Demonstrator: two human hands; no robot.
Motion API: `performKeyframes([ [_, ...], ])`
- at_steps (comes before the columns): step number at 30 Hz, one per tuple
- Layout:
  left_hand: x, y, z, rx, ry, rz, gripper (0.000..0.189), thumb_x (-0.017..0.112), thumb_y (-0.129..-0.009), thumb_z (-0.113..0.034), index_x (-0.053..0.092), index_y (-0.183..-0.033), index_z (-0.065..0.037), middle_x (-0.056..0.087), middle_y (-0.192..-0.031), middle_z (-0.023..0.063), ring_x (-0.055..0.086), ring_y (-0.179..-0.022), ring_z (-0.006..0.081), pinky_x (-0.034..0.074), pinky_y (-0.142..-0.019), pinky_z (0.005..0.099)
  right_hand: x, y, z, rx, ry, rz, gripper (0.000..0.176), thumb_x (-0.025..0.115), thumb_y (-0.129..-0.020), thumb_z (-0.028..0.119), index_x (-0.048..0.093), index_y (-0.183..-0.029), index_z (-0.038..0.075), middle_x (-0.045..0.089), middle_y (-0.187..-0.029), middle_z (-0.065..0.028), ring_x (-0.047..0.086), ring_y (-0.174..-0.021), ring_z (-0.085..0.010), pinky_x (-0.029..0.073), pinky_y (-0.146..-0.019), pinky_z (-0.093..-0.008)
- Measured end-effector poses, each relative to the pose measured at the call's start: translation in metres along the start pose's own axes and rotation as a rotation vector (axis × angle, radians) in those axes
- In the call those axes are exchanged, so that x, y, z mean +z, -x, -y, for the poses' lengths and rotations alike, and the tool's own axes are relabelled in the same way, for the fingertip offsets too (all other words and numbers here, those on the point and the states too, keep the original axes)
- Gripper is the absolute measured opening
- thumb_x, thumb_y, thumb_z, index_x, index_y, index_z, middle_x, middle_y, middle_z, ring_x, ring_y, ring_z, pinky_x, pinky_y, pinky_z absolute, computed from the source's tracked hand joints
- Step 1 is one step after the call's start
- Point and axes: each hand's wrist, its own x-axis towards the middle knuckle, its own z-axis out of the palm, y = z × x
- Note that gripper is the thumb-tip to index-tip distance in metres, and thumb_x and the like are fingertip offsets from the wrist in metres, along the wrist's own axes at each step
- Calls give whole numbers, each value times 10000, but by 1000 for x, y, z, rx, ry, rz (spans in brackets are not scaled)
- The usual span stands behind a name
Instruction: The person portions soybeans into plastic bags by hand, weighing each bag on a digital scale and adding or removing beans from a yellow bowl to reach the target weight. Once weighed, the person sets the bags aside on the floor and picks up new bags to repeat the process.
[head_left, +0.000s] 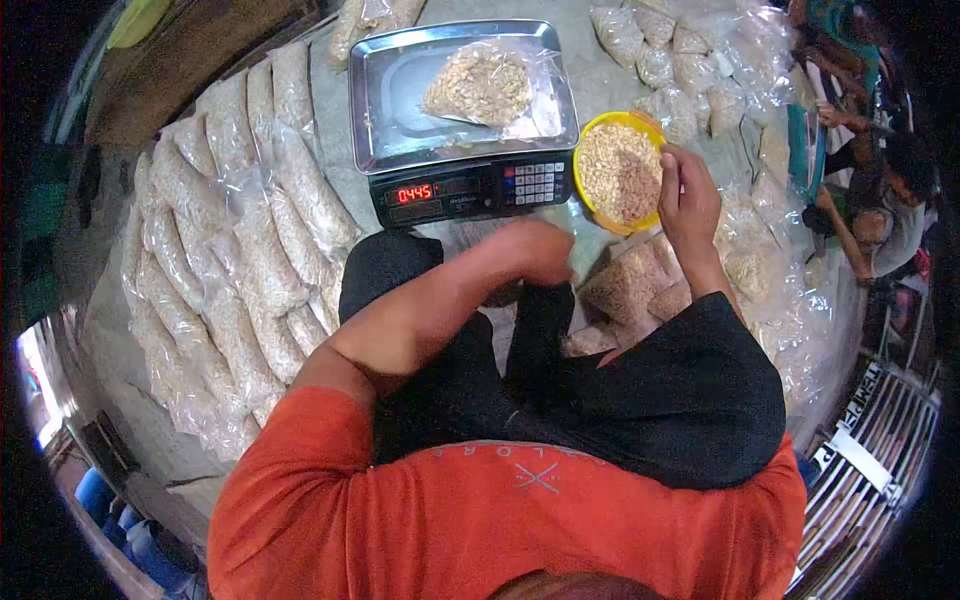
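On the steel pan (pixel 375 100) of a digital scale (pixel 480 190) rests a clear plastic bag of pale split beans or grain (pixel 482 88). The red display reads 0.445. To the right of the scale stands a yellow bowl (pixel 585 180) holding more of the same pale pieces. My right hand (pixel 692 195) is at the bowl's right rim, thumb and fingers closed on its edge. My left hand (pixel 542 250) is just below the scale's keypad, smeared by motion, and its fingers do not show clearly.
Long filled plastic bags (pixel 260 240) lie in rows at left. More filled bags (pixel 635 285) are piled beside my right leg, and others (pixel 690 65) at upper right. Other people (pixel 885 190) sit at the far right. A slatted rack (pixel 870 450) stands at lower right.
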Motion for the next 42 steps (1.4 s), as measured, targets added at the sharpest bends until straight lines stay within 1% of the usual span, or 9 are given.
performKeyframes([
  [5,-6,5,-13,37,32,-121,446,733,-907,-413,766,-1095,-10,758,-1055,256,734,-999,439,581,-902,524,22,5,-43,38,259,355,255,681,-1012,258,749,-1132,43,747,-1096,-183,760,-932,-342,599,-816,-411],
  [8,-14,18,-24,255,137,-435,292,735,-891,-289,740,-1083,-69,721,-1167,212,678,-1097,437,521,-960,553,19,-11,-19,139,57,180,301,705,-1003,302,750,-1158,47,751,-1108,-186,764,-914,-352,606,-809,-415],
  [10,-31,26,-34,275,-70,-1184,272,748,-844,-210,746,-1102,-122,663,-1276,168,603,-1194,408,421,-1033,554,25,-30,-9,195,-51,192,346,713,-1004,326,749,-1181,31,749,-1149,-200,760,-949,-362,610,-810,-415],
  [13,-60,36,-11,128,-265,-1513,326,745,-850,-215,741,-1171,-156,561,-1415,168,490,-1329,405,310,-1114,538,43,-52,4,43,-123,232,462,716,-1000,375,696,-1300,24,738,-1183,-221,756,-984,-362,613,-822,-404],
  [19,-107,79,77,-47,-288,-1940,578,513,-1042,-648,730,-1272,-163,477,-1478,243,417,-1397,409,248,-1185,543,73,-75,39,-80,-169,176,695,701,-980,511,550,-1453,25,718,-1225,-237,732,-1050,-399,591,-897,-476],
  [24,-111,103,98,-60,-261,-1798,686,568,-968,-740,710,-1322,-170,391,-1544,221,273,-1486,381,129,-1207,550,71,-93,58,-160,-176,320,821,627,-1017,423,268,-1636,21,561,-1449,-300,569,-1310,-485,479,-1085,-486],
  [28,-113,86,102,154,-136,-1769,658,615,-964,-703,720,-1326,-164,426,-1533,237,316,-1458,369,166,-1211,514,81,-91,52,-206,-234,265,771,664,-1016,385,344,-1569,-46,562,-1408,-352,586,-1265,-515,508,-1039,-498],
  [34,-113,91,113,41,-323,-1751,541,596,-1050,-554,707,-1302,-88,579,-1395,178,410,-1420,350,321,-1182,507,86,-88,44,-204,-163,251,771,666,-1027,430,391,-1504,-109,583,-1348,-400,614,-1230,-531,535,-1006,-501],
  [42,-110,92,120,37,-186,-1705,550,720,-956,-566,711,-1338,-171,462,-1510,229,360,-1445,363,211,-1204,508,88,-92,46,-241,-168,259,758,680,-1019,422,400,-1488,-103,590,-1339,-390,632,-1211,-510,548,-988,-488],
])
